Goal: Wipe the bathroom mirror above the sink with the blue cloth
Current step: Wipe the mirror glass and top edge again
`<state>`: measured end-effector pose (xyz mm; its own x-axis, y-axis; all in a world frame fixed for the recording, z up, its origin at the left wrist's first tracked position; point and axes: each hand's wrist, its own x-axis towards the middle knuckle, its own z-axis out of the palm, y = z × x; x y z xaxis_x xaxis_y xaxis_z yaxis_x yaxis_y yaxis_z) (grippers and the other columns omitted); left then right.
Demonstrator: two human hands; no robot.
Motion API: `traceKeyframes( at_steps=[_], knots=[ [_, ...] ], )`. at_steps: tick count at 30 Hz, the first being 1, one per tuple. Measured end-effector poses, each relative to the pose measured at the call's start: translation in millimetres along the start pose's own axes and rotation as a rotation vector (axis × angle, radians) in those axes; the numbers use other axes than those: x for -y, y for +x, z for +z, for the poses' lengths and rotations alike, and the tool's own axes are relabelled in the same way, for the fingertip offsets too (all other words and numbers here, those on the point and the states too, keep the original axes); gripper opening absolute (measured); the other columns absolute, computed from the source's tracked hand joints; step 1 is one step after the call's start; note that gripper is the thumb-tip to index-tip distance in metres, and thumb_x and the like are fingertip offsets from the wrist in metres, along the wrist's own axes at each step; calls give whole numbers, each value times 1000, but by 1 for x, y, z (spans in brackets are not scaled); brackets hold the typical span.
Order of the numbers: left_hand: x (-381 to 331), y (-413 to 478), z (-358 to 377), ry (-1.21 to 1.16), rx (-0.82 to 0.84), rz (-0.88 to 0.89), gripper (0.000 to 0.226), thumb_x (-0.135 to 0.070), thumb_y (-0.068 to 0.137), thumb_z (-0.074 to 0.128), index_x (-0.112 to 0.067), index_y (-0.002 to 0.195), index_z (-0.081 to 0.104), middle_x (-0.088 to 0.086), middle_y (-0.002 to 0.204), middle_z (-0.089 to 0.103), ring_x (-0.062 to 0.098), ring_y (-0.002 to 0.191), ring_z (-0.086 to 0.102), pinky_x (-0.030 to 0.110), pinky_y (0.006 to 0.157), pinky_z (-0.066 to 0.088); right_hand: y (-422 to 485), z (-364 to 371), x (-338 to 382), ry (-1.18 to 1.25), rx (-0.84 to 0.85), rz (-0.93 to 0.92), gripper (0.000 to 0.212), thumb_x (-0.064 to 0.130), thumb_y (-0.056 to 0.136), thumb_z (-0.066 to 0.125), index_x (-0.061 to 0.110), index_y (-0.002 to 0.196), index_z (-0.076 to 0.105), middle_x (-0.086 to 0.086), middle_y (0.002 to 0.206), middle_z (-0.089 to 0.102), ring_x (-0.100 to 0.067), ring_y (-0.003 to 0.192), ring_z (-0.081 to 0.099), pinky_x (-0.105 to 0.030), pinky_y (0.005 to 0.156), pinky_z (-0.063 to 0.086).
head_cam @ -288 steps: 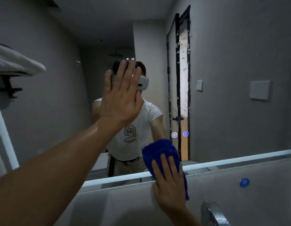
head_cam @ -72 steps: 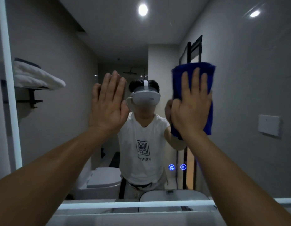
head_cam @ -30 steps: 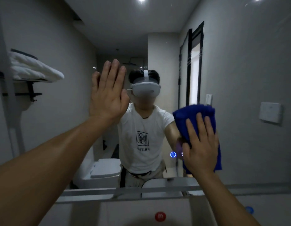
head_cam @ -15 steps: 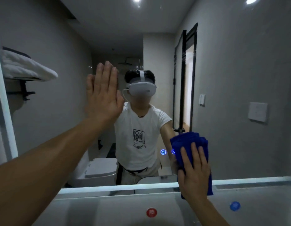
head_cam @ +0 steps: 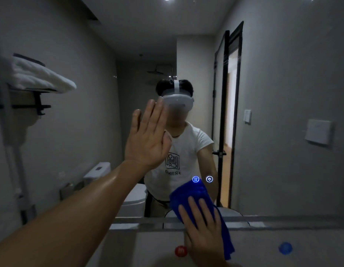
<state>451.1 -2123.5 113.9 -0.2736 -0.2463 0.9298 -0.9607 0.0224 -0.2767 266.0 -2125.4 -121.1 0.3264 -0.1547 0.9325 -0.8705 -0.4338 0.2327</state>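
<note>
The blue cloth (head_cam: 194, 195) lies low on the bathroom mirror (head_cam: 283, 93), right of centre. It straddles the mirror's bottom edge (head_cam: 283, 218), with its upper part on the glass and its tail hanging over the pale wall below. The right hand (head_cam: 204, 234) presses it flat, fingers straight and spread, not curled round it. The left hand (head_cam: 148, 139) is open further up and to the left, holding nothing, its palm toward the glass and apparently braced on it. To wipe this low band well, I would keep the palm flat with even pressure and run overlapping strokes along the edge. The cloth's top sits just beside the two lit touch icons (head_cam: 195, 179), so pass them lightly. The braced palm probably leaves prints, so that patch needs a wipe too. A red dot (head_cam: 180, 251) and a blue dot (head_cam: 285, 248) mark the wall below.
</note>
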Motion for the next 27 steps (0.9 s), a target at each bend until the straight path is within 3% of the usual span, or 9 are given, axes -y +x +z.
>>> traceKeyframes(
  at_steps=[3,6,9,12,13,17,20,23,27],
  knots=[
    [0,-1,0,7,-4,10,65,-33,98,29,-5,156,22,13,164,18,28,153,13,56,120,18,64,-10,13,50,56,127,109,25,68,75,27,157,13,-1,164,11,-24,152,1,-50,117,5],
    [-1,-2,-1,6,3,11,65,-33,98,29,-6,156,21,13,165,17,27,153,12,55,120,17,98,-11,22,91,17,286,94,27,78,61,29,157,10,0,166,2,-23,153,-1,-51,116,9],
    [-1,-1,-1,13,0,11,65,-33,97,30,-5,156,22,13,165,17,27,153,12,55,120,17,60,1,24,88,63,274,114,24,65,80,30,158,13,-1,166,7,-23,153,2,-48,119,5],
    [-1,-1,0,16,-7,10,65,-33,97,30,-5,155,24,13,164,19,27,152,14,55,120,17,2,12,26,8,15,231,79,25,77,58,31,151,31,3,166,10,-21,152,10,-50,116,16],
    [-1,-1,0,20,-9,11,65,-34,97,30,-5,155,24,13,164,19,27,152,14,55,120,17,-7,11,25,-2,18,235,76,26,79,53,32,151,31,4,166,11,-21,152,11,-50,114,19],
    [-1,-1,-1,16,9,10,65,-34,97,30,-5,156,23,13,164,18,27,153,13,55,120,17,-8,-3,3,55,-5,229,79,25,79,48,34,154,24,6,165,10,-19,152,10,-50,113,23],
    [-2,-1,-1,23,25,1,66,-35,98,28,-6,157,20,12,165,15,26,153,10,55,121,15,26,-18,-29,114,4,378,87,31,76,41,38,156,10,8,166,-1,-19,152,4,-60,105,29],
    [-3,-1,0,18,5,0,65,-34,98,27,-6,156,22,12,165,17,27,153,12,55,120,16,66,-27,-49,145,-13,498,77,25,80,39,29,154,22,3,165,7,-31,147,17,-64,104,33],
    [-2,-1,0,20,5,3,65,-34,98,27,-6,156,21,12,165,17,27,153,11,55,121,15,86,-28,-58,123,-67,493,68,23,81,38,20,149,32,-7,160,22,-35,144,23,-64,104,33]
  ],
)
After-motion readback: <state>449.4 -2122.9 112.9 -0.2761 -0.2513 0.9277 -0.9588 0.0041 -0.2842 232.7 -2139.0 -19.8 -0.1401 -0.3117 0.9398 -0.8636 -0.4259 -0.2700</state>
